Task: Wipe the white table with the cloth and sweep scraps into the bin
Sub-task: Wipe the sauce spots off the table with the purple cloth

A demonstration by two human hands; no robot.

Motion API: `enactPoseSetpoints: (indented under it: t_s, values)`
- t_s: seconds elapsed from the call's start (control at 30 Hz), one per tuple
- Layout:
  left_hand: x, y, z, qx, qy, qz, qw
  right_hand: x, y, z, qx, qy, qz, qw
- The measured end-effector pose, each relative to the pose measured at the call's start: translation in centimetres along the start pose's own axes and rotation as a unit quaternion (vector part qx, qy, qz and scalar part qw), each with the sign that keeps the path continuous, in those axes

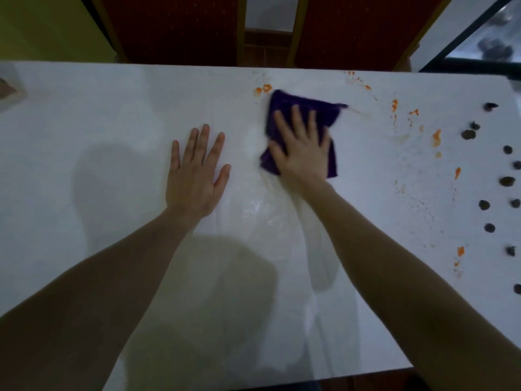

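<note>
Bare forearms over the white table (84,136): wiping under way.
Left hand (194,173) flat, empty; right hand (301,153) spread, pressing the purple cloth (298,108). Orange scraps (436,138) and dark pellets (484,204) right of it remain.

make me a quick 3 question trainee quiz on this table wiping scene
1. True or false: the left hand holds the purple cloth.
2. Which scraps lie nearest the table's right edge: A orange bits, B dark lumps, C white crumbs?
3. Fill in: the right hand presses flat on the ____.

Key: 1 false, it lies flat on the white table. 2 B; the orange bits sit further in. 3 cloth.
</note>
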State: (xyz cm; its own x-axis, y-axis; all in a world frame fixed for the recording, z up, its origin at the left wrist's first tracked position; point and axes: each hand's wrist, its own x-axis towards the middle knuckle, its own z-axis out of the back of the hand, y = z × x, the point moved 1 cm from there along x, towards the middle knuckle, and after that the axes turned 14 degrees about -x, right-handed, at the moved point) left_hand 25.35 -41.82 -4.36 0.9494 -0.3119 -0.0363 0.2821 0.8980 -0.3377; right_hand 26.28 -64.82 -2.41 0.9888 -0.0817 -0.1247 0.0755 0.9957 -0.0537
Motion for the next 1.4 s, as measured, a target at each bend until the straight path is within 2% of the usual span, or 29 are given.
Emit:
enactPoseSetpoints:
  t_s: [0.1,0.23,0.33,0.43,0.5,0.57,0.7,0.8,0.97,1.1,1.23,1.33,1.4]
  values:
    - [0.0,-0.1,-0.1,0.002,-0.002,0.003,1.0,-5.4,3.3,-0.6,-0.022,-0.018,0.09,0.996]
    - [0.1,0.0,0.0,0.0,0.001,0.0,1.0,-12.7,-0.2,-1.7,-0.015,0.003,0.118,0.993]
    - [0.2,0.1,0.1,-0.003,0.004,-0.001,1.0,-14.6,-5.4,-2.0,-0.034,0.004,0.059,0.998]
    - [0.2,0.1,0.0,-0.002,0.003,0.001,1.0,-11.7,-9.3,-1.4,-0.031,0.028,-0.044,0.998]
    - [0.2,0.1,0.1,0.0,0.004,0.0,1.0,-7.9,-9.6,-0.9,-0.007,0.035,-0.104,0.994]
    - [0.1,0.1,0.0,0.003,0.002,-0.001,1.0,-4.3,-8.2,-0.6,0.001,0.033,-0.123,0.992]
    - [0.0,0.1,0.0,-0.002,0.002,0.004,1.0,-1.8,-1.7,-0.2,0.002,0.014,-0.061,0.998]
    - [0.0,0.0,0.1,-0.007,0.007,0.008,1.0,-5.6,2.8,-0.4,-0.023,-0.005,0.026,0.999]
    - [0.0,-0.1,0.3,-0.01,0.012,0.005,1.0,-15.1,2.4,-1.6,-0.001,0.008,0.096,0.995]
    - [0.1,0.0,0.2,-0.011,0.008,0.003,1.0,-18.3,-3.6,-2.2,-0.02,0.022,0.051,0.998]
    - [0.0,0.1,0.2,-0.012,0.008,0.002,1.0,-12.9,-8.7,-1.5,-0.023,0.046,-0.06,0.997]
    - [0.0,0.1,0.2,-0.01,0.005,0.001,1.0,-6.5,-7.7,-0.8,0.003,0.041,-0.119,0.992]
    - [0.0,0.1,0.2,-0.008,0.006,0.003,1.0,-3.9,-4.7,-0.6,-0.002,0.031,-0.097,0.995]
